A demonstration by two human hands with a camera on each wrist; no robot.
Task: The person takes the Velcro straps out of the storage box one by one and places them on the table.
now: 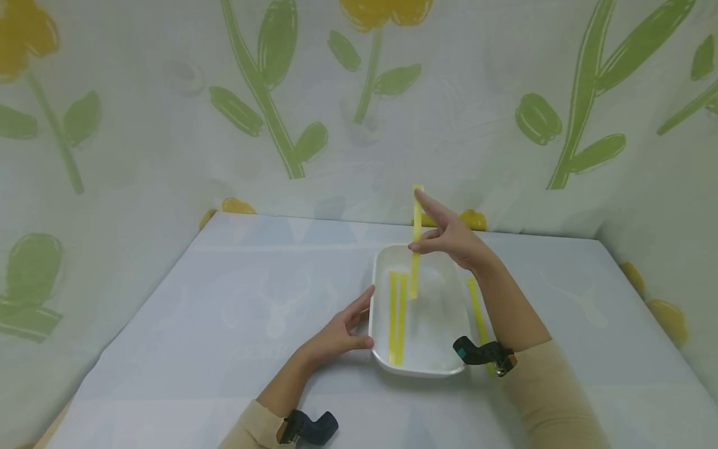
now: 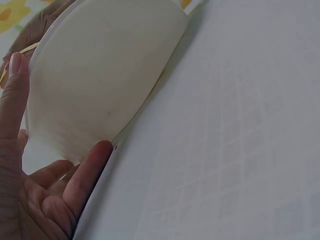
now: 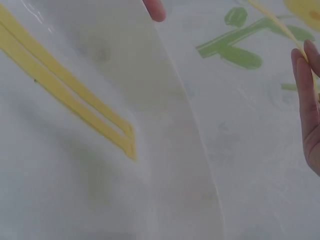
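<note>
My right hand grips a thin, flat yellow strip, its index finger stretched to the strip's top end and its thumb lower down. The strip stands nearly upright over a white oblong tray, its lower end overlapping the tray's inside. Against the tray's left side rests my left hand, fingers and thumb spread along the rim and outer wall. Two more yellow strips lie side by side in the tray's left half. The left wrist view shows fingertips at the bottom of the tray's wall.
Right of the tray, partly hidden under my right forearm, another yellow strip lies on the white table. Behind the table hangs a cloth with printed flowers and leaves. Each wrist wears a black camera.
</note>
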